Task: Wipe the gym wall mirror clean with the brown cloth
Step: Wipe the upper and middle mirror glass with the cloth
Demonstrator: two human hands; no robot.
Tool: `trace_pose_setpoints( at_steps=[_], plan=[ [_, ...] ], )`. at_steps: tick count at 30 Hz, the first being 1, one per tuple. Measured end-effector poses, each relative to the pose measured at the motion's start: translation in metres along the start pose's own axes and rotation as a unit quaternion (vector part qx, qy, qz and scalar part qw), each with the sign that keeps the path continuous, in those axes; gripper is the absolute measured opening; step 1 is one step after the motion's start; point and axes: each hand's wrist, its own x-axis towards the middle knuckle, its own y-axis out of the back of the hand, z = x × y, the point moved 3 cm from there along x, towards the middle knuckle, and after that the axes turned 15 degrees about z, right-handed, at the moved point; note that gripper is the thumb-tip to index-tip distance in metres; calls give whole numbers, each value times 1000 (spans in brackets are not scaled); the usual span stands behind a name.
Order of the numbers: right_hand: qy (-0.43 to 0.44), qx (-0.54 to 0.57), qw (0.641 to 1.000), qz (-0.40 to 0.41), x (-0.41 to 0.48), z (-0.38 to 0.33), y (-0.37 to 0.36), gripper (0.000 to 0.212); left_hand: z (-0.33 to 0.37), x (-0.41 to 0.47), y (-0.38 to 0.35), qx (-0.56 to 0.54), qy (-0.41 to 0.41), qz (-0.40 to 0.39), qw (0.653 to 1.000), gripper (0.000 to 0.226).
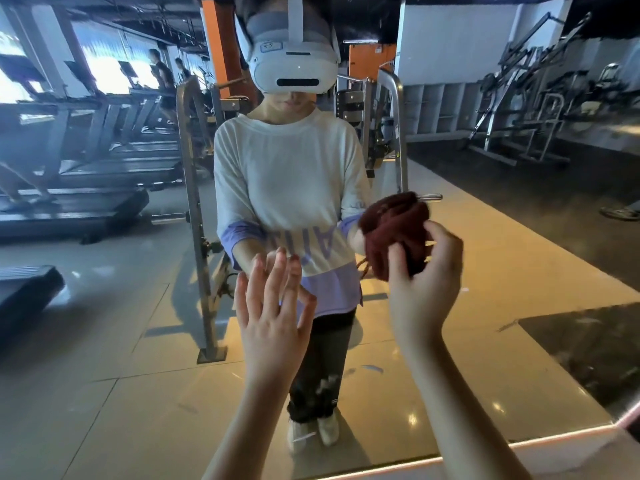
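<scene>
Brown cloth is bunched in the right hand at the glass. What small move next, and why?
Probably sweep the brown cloth down the mirror to the whitish smears lower down: the right hand grips it bunched at the glass, and the left hand only braces there, open.

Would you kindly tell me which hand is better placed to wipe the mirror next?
The right hand, probably: it grips the bunched brown cloth up at the mirror. The left hand is open, fingers straight toward it, and holds nothing.
</scene>
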Motion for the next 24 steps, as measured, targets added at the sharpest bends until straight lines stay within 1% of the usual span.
trace_pose_setpoints(
  at_steps=[2, 3, 4, 5, 6, 8, 9, 10, 12, 14, 15, 16, 17, 19, 21, 23, 24],
  plan=[
    [84, -10, 996, -39, -13, -6, -4, 38, 1, 0, -1, -1, 5, 5, 1000, 64],
    [110, -16, 993, -49, -12, -5, -3, 38, 2, 0, -2, -2, 7, 9, 1000, 62],
    [119, -22, 991, -48, -6, -2, -2, 36, 4, 0, -2, -3, 9, 14, 1000, 61],
    [107, -30, 993, -34, 2, 2, 1, 36, 7, 1, -3, -4, 12, 18, 1000, 60],
    [71, -36, 997, -12, 12, 9, 5, 37, 8, 1, -2, -6, 16, 20, 1000, 60],
    [-36, -28, 998, 35, 27, 22, 14, 42, 10, 2, -2, -13, 28, 22, 999, 62],
    [-63, -33, 996, 53, 28, 24, 17, 43, 11, 4, -1, -21, 30, 25, 999, 61],
    [-56, -43, 996, 61, 25, 23, 17, 43, 14, 7, 0, -33, 25, 29, 999, 60],
    [24, -53, 998, 39, 10, 17, 13, 41, 24, 15, -1, -64, -13, 24, 998, 58],
    [129, -65, 989, -5, -5, 15, 9, 38, 35, 20, -7, -80, -50, 4, 996, 59],
    [157, -73, 985, -15, -6, 18, 9, 37, 40, 20, -11, -78, -57, -4, 995, 60],
    [156, -79, 985, -11, -3, 24, 10, 37, 42, 19, -14, -72, -59, -6, 996, 61],
    [124, -83, 989, 4, 3, 31, 14, 36, 43, 18, -18, -64, -60, -2, 996, 61],
    [26, -85, 995, 52, 17, 46, 24, 34, 42, 14, -21, -56, -67, 7, 996, 60],
    [-37, -93, 992, 77, 19, 55, 30, 33, 41, 12, -21, -55, -72, 6, 996, 60],
    [-46, -92, 993, 56, 7, 54, 28, 33, 43, 12, -22, -53, -63, 4, 997, 62],
    [-33, -88, 995, 31, -4, 51, 27, 32, 44, 13, -22, -48, -56, 4, 997, 64]
  ],
)
